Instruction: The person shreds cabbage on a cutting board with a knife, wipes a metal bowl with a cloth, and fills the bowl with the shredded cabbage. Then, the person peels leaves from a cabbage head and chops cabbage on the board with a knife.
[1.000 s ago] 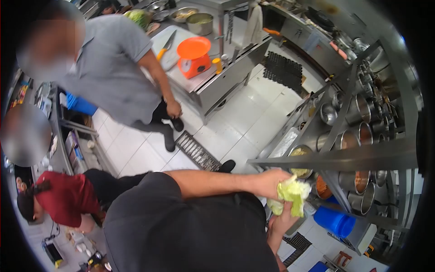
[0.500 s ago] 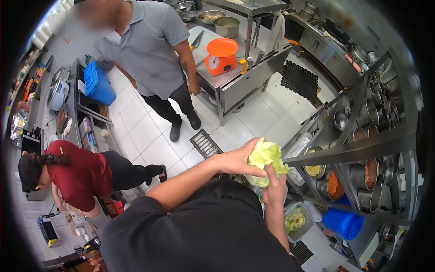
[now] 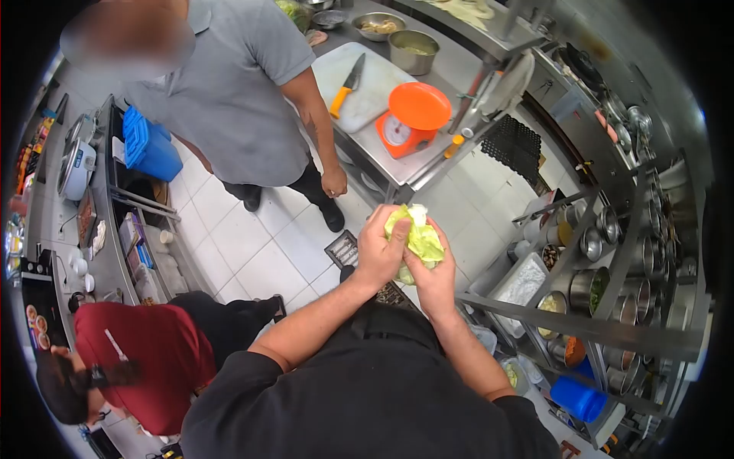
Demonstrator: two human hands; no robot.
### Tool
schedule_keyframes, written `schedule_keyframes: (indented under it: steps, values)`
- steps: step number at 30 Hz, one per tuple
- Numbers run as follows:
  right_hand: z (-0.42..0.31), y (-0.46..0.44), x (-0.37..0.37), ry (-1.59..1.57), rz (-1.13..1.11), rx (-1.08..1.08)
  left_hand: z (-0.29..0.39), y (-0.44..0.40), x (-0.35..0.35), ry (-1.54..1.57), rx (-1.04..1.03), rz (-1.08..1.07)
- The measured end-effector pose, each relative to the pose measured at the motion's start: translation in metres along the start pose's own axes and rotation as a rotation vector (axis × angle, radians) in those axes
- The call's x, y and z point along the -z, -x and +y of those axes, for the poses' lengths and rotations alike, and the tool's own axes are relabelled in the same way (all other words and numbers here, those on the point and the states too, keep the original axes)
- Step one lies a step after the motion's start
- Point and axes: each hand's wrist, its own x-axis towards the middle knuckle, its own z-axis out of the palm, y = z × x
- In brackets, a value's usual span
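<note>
Between my two hands is a piece of pale green lettuce [image 3: 423, 243], its crumpled leaves showing above my thumbs. My left hand [image 3: 378, 249] grips it from the left side, fingers wrapped behind it. On the other side my right hand [image 3: 434, 277] closes around its lower right part, thumb pressed against the leaves. The lettuce is held up in front of my body, over the tiled floor. My palms and some fingertips are hidden behind it.
A steel table ahead bears an orange scale [image 3: 417, 118], a white cutting board [image 3: 367, 84] and a yellow-handled knife [image 3: 348, 86]. A person in grey [image 3: 237, 92] stands ahead left, another in red [image 3: 145, 359] at left. A shelf rack [image 3: 581, 325] with pots stands right.
My hands and the lettuce have moved left in view, and the view has turned toward the steel table. Both hands keep hold of the lettuce. The person in red leans lower in view.
</note>
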Motion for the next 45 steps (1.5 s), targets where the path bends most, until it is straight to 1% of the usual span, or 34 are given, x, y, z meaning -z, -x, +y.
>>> schedule_keyframes:
  steps: [2,5,6,9,10,12,17,18,21,23,25,27,29,31,32,35,36,39,40,43,45]
  values:
    - [0.005,-0.023,-0.030,0.059,-0.059,-0.027,-0.015,-0.027,0.023,0.042,0.036,0.039]
    - [0.014,-0.062,-0.074,0.102,-0.118,-0.036,-0.037,-0.067,0.058,-0.036,0.068,0.060]
    - [0.017,-0.073,-0.086,0.110,-0.130,-0.041,-0.041,-0.080,0.065,-0.034,0.040,0.108]
    - [0.029,-0.105,-0.121,0.110,-0.140,-0.032,-0.058,-0.111,0.089,-0.022,0.074,0.147]
    - [0.033,-0.114,-0.130,0.064,-0.134,-0.049,-0.064,-0.121,0.094,-0.014,0.074,0.164]
    - [0.037,-0.135,-0.145,0.097,-0.171,-0.049,-0.076,-0.140,0.103,0.000,0.092,0.185]
    - [0.055,-0.196,-0.167,0.080,-0.216,-0.056,-0.109,-0.193,0.107,-0.044,0.164,0.244]
    - [0.064,-0.211,-0.170,0.084,-0.204,-0.059,-0.114,-0.208,0.107,-0.070,0.139,0.248]
    - [0.084,-0.264,-0.183,-0.021,-0.185,-0.025,-0.130,-0.255,0.107,-0.102,0.190,0.243]
    - [0.089,-0.295,-0.188,0.028,-0.202,-0.053,-0.129,-0.286,0.109,-0.185,0.199,0.225]
    - [0.083,-0.325,-0.201,0.072,-0.183,-0.007,-0.134,-0.319,0.111,-0.275,0.167,0.209]
    - [0.096,-0.357,-0.209,0.143,-0.152,0.089,-0.159,-0.349,0.112,-0.293,0.170,0.200]
    - [0.090,-0.379,-0.213,0.102,-0.123,-0.009,-0.164,-0.375,0.108,-0.319,0.230,0.166]
    - [0.112,-0.401,-0.217,0.048,-0.065,-0.046,-0.181,-0.396,0.104,-0.343,0.247,0.113]
    - [0.120,-0.413,-0.219,0.017,-0.036,-0.067,-0.192,-0.407,0.101,-0.358,0.258,0.086]
    - [0.123,-0.449,-0.235,-0.032,-0.018,-0.172,-0.241,-0.441,0.102,-0.261,0.295,0.055]
    - [0.128,-0.462,-0.243,-0.040,-0.013,-0.181,-0.257,-0.453,0.104,-0.234,0.271,0.056]
    - [0.127,-0.499,-0.268,-0.056,0.025,-0.317,-0.292,-0.500,0.119,-0.310,0.284,-0.085]
    - [0.147,-0.514,-0.276,-0.105,0.040,-0.266,-0.298,-0.516,0.123,-0.304,0.304,-0.099]
    - [0.149,-0.538,-0.297,-0.090,0.026,-0.360,-0.311,-0.566,0.145,-0.370,0.361,-0.316]
    - [0.158,-0.553,-0.305,0.007,0.010,-0.315,-0.329,-0.593,0.151,-0.401,0.357,-0.425]
